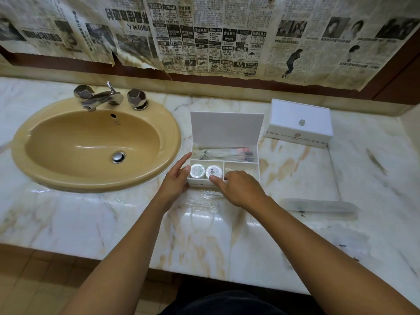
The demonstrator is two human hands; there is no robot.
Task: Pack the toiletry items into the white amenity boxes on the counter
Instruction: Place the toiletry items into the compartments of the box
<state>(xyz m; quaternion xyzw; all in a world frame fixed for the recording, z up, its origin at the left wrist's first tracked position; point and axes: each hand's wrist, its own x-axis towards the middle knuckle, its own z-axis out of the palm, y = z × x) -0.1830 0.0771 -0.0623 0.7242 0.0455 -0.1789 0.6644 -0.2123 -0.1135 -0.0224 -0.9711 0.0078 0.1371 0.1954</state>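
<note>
A person's two bare forearms reach out over a marble counter point(68, 214) toward an open white amenity box point(227, 133) standing just right of the sink. Nearest the counter's front edge, flat clear-wrapped packets point(322, 206) lie to the right, and more clear wrappers point(204, 204) lie between the hands, just in front of the box.

The left hand point(176, 180) rests against the box's left front corner, fingers straight and relaxed, the forefinger running along the left wall, gripping nothing. The right hand point(238, 187) hovers over the front edge, its fingers curled under and its forefinger tip pressing on the right of two round white soap discs point(214, 170); whether anything sits in the curled fingers cannot be told.

Both discs, the left disc point(197, 170) touching its neighbour, lie side by side in the box's front left compartment. The front right compartment point(243, 167) is partly hidden by the right hand, its contents unclear. The long rear compartment holds clear-wrapped items point(227, 153). The lid stands upright behind.

Farther right and back, a second white box point(300, 123) sits closed, with a small round knob on top. At left, a tan sink point(95, 142) carries a chrome tap point(102, 98). Yellowed newspaper sheets point(204, 32) cover the wall behind.
</note>
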